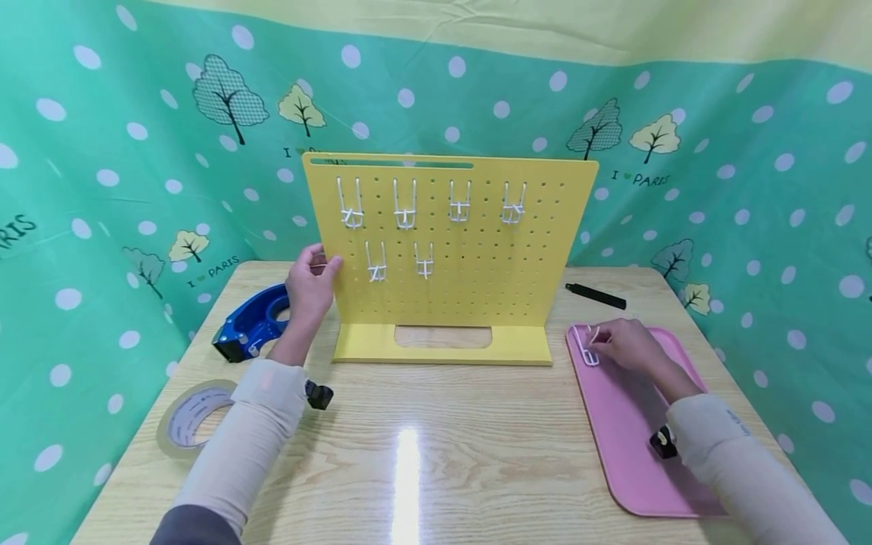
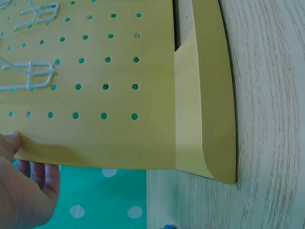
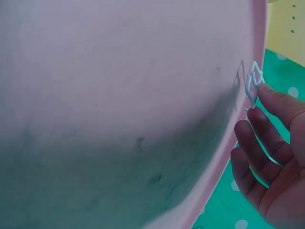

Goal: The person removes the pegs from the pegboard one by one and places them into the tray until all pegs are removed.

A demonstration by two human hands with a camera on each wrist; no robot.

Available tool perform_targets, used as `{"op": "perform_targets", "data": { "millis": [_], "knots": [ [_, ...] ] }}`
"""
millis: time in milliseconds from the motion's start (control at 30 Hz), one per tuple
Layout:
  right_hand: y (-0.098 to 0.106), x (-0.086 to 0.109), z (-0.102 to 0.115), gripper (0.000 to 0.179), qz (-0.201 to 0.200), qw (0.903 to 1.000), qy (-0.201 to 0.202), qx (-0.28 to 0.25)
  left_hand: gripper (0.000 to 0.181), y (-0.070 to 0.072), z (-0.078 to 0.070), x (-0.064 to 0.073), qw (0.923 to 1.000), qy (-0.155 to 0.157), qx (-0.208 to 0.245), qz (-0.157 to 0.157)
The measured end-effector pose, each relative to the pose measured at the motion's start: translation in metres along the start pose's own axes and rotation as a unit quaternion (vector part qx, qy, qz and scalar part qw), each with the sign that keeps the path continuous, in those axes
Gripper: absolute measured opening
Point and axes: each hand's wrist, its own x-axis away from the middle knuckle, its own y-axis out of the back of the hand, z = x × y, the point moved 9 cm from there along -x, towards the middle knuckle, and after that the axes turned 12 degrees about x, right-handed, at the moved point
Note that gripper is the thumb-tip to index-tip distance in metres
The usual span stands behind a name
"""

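A yellow pegboard stands upright on its base on the table. Several white wire hooks hang on it in two rows. My left hand grips the board's left edge; in the left wrist view its thumb lies on the front face and the other fingers are behind the edge. Over the far left corner of the pink tray, my right hand pinches a white wire hook between thumb and fingertips. The right wrist view shows the remaining fingers loosely bent below it.
A blue tape dispenser lies left of the board, with a roll of tape nearer me, partly behind my left sleeve. Behind the tray is a black pen-like stick. A green dotted curtain surrounds the wooden table.
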Motion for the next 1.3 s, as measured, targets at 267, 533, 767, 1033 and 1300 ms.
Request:
{"op": "perform_targets", "data": {
  "millis": [267,533,767,1033,1300],
  "knots": [
    [-0.010,-0.001,-0.008,0.007,0.029,0.9993,-0.020,-0.013,0.039,0.000,0.000,0.000,1.0000,0.002,-0.002,0.003],
    [-0.009,-0.001,-0.010,0.007,0.033,0.9992,-0.012,-0.018,0.038,0.000,0.001,-0.001,1.0000,-0.002,0.001,0.002],
    [0.014,0.003,-0.014,0.018,0.008,1.0000,-0.003,0.003,0.038,-0.001,0.002,-0.001,1.0000,-0.003,0.001,0.007],
    [0.052,-0.005,-0.005,0.021,-0.022,0.9997,-0.005,-0.005,0.038,0.000,0.001,-0.002,1.0000,-0.003,0.003,0.003],
    [0.067,-0.020,0.037,0.023,-0.050,0.9986,0.009,0.010,0.039,0.000,0.001,0.000,0.9999,0.010,-0.003,0.005]
  ]
}}
